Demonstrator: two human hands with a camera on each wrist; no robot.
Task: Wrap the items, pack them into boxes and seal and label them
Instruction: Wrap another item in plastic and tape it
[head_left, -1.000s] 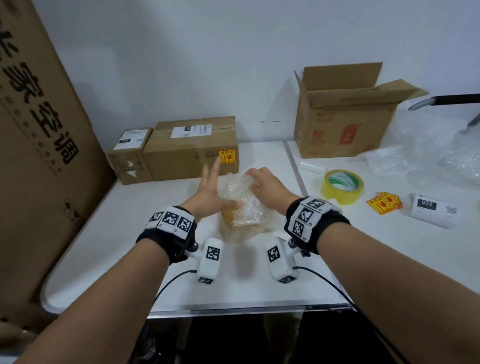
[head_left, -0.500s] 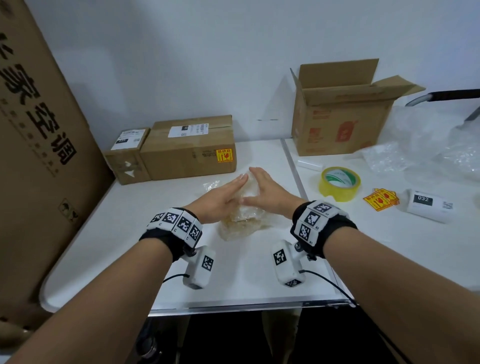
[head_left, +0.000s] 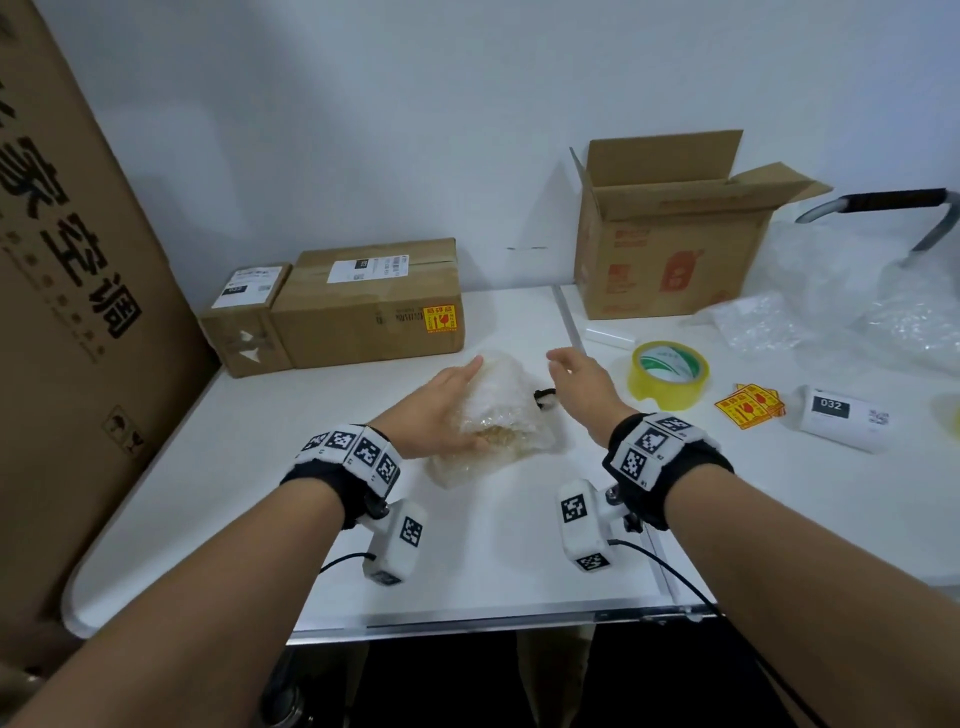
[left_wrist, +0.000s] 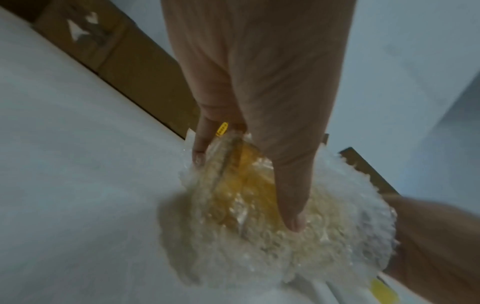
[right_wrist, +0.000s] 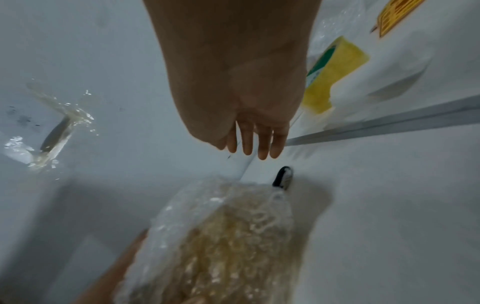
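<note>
A bubble-wrapped item (head_left: 501, 415) with something yellowish inside lies on the white table (head_left: 311, 493), near its middle. My left hand (head_left: 441, 410) holds it from the left; in the left wrist view the thumb and fingers (left_wrist: 293, 216) clasp the wrapped item (left_wrist: 259, 236). A short black piece (head_left: 544, 397) pokes out of the wrap on the right side. My right hand (head_left: 576, 379) hovers just right of the bundle with straight fingers (right_wrist: 249, 142), touching nothing. Beyond it sits the yellow tape roll (head_left: 668, 374).
An open cardboard box (head_left: 670, 249) stands at the back right, two sealed boxes (head_left: 369, 306) at the back left. Fragile stickers (head_left: 750, 406), a white label marked 032 (head_left: 841, 418) and loose bubble wrap (head_left: 857, 317) lie on the right. A tall carton (head_left: 67, 312) walls the left side.
My right hand has come off the bundle and moved right, toward the tape roll. My left hand stays on the bundle, whose wrap now stands higher.
</note>
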